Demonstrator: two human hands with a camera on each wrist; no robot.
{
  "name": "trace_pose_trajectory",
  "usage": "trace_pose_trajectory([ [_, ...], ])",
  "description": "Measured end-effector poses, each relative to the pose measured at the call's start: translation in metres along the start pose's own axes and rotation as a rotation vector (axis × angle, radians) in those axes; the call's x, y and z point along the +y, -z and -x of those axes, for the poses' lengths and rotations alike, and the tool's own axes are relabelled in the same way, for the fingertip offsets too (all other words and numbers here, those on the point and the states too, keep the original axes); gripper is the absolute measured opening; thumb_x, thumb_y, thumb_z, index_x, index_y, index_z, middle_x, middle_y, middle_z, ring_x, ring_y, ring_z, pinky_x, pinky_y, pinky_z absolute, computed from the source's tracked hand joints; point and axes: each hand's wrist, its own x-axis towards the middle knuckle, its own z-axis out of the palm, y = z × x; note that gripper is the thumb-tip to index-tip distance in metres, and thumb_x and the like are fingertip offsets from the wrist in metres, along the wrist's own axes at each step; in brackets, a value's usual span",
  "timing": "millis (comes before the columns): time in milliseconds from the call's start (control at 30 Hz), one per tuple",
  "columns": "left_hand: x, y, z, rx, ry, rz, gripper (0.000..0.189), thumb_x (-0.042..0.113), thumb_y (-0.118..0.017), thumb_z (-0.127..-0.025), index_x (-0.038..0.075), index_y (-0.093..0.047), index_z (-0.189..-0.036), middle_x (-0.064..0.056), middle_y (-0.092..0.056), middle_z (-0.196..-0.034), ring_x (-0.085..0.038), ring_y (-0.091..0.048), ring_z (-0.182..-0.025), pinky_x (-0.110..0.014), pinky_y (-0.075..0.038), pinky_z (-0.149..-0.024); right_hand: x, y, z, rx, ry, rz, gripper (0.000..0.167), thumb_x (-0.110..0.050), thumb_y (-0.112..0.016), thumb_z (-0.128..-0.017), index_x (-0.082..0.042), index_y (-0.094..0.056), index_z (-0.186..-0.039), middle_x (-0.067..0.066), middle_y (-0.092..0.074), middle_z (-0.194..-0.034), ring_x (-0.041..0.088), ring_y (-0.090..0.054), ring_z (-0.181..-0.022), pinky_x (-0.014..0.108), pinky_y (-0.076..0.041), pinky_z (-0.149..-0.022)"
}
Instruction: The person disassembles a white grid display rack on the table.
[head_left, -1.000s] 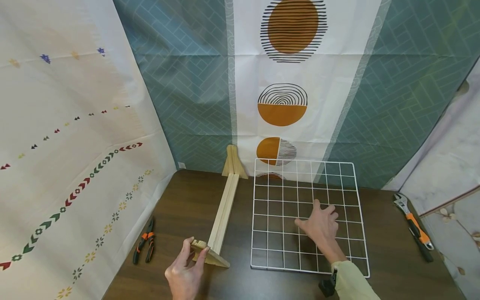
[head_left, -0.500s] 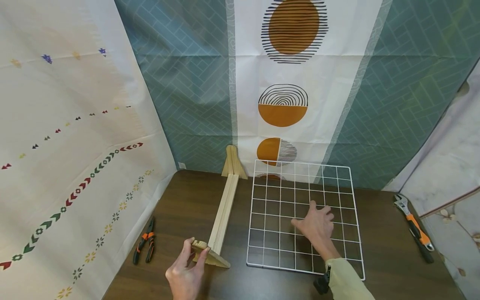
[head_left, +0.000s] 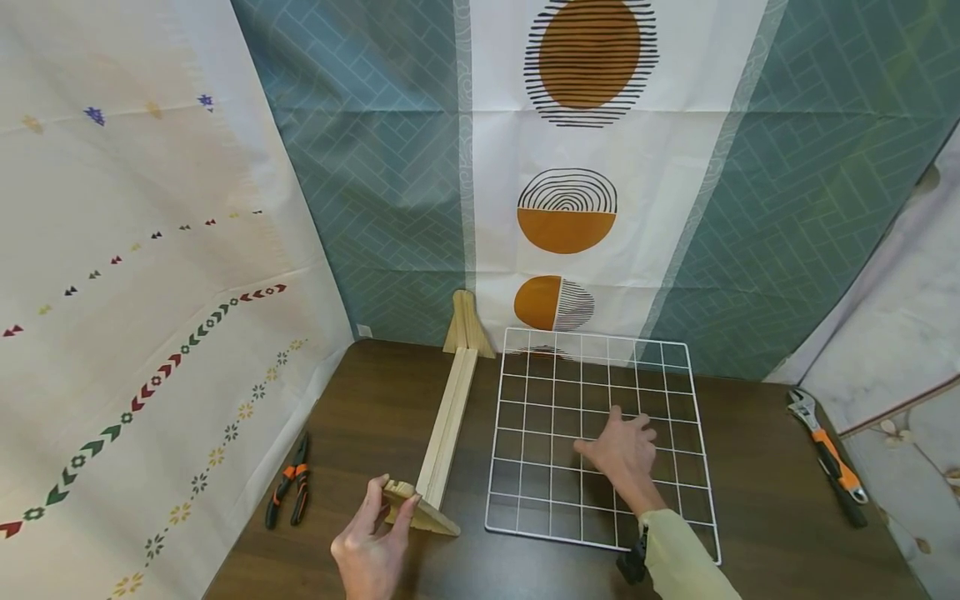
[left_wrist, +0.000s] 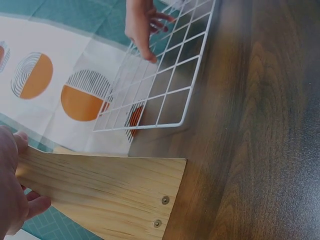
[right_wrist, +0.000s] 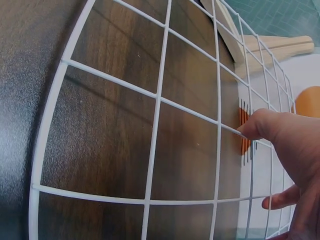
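Note:
In the head view my left hand [head_left: 370,542] pinches the top of the near end piece [head_left: 427,515] of a wooden stand. A long grooved wooden bar [head_left: 447,425] joins it to a matching upright end piece [head_left: 467,329] at the back. Two screw heads show on the near end piece [left_wrist: 100,185] in the left wrist view. My right hand [head_left: 624,454] grips a white wire grid panel [head_left: 552,433] near its middle, with fingers spread over the wires. Its thumb [right_wrist: 257,125] lies against a wire in the right wrist view. The panel is held tilted, right of the stand.
Orange-and-black pliers [head_left: 291,482] lie on the dark wooden table [head_left: 360,417] at left. An adjustable wrench [head_left: 825,442] lies at the right edge, beside a dark handle [head_left: 846,500]. Patterned cloths [head_left: 390,167] hang behind and at both sides.
My right hand has moved the wire grid panel left toward the stand, and the panel's far edge sits lower in view. The left hand and wooden stand have stayed in place.

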Motion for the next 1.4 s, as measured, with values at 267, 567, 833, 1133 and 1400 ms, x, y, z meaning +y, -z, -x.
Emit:
trace_pose_trajectory([
  [267, 0.0, 0.0, 0.0, 0.005, 0.007, -0.01, 0.04, 0.023, -0.089, -0.077, -0.001, -0.073, -0.106, -0.012, -0.075, -0.103, -0.033, -0.072, -0.067, -0.022, -0.059, -0.062, -0.002, -0.008, -0.003, -0.017, 0.006, 0.025, 0.104, -0.053, -0.082, -0.069, 0.005, -0.04, -0.144, 0.049, -0.032, -0.128, 0.059, -0.048, -0.1, 0.056, -0.054, -0.064],
  [567, 0.002, 0.0, -0.001, 0.001, -0.001, 0.001, 0.042, 0.03, -0.085, -0.082, -0.001, -0.073, -0.106, -0.013, -0.074, -0.103, -0.034, -0.072, -0.068, -0.023, -0.059, -0.062, -0.003, -0.012, -0.002, -0.005, 0.017, 0.04, 0.107, -0.055, -0.082, -0.068, 0.004, -0.039, -0.146, 0.049, -0.033, -0.126, 0.059, -0.048, -0.098, 0.054, -0.054, -0.059],
  [833, 0.001, 0.0, -0.001, 0.0, -0.005, 0.001, 0.047, 0.04, -0.077, -0.087, -0.002, -0.072, -0.106, -0.014, -0.074, -0.104, -0.034, -0.072, -0.069, -0.024, -0.06, -0.061, -0.004, -0.015, -0.004, 0.014, 0.035, 0.03, 0.108, -0.055, -0.081, -0.069, -0.004, -0.035, -0.152, 0.049, -0.034, -0.123, 0.059, -0.048, -0.096, 0.051, -0.052, -0.051],
  [1133, 0.002, 0.001, -0.001, -0.011, 0.004, -0.006, 0.041, 0.026, -0.086, -0.08, -0.001, -0.072, -0.107, -0.013, -0.074, -0.105, -0.033, -0.072, -0.068, -0.025, -0.06, -0.061, -0.004, -0.02, -0.006, 0.01, 0.04, 0.049, 0.107, -0.056, -0.081, -0.068, -0.004, -0.038, -0.152, 0.048, -0.036, -0.122, 0.057, -0.05, -0.093, 0.047, -0.05, -0.047],
  [1400, 0.001, 0.001, 0.0, -0.007, -0.001, -0.003, 0.041, 0.028, -0.085, -0.082, -0.001, -0.072, -0.107, -0.014, -0.074, -0.104, -0.033, -0.072, -0.068, -0.023, -0.06, -0.062, -0.008, -0.024, -0.008, -0.021, 0.029, 0.074, 0.107, -0.057, -0.08, -0.07, -0.003, -0.037, -0.152, 0.05, -0.032, -0.126, 0.058, -0.049, -0.095, 0.046, -0.05, -0.048],
])
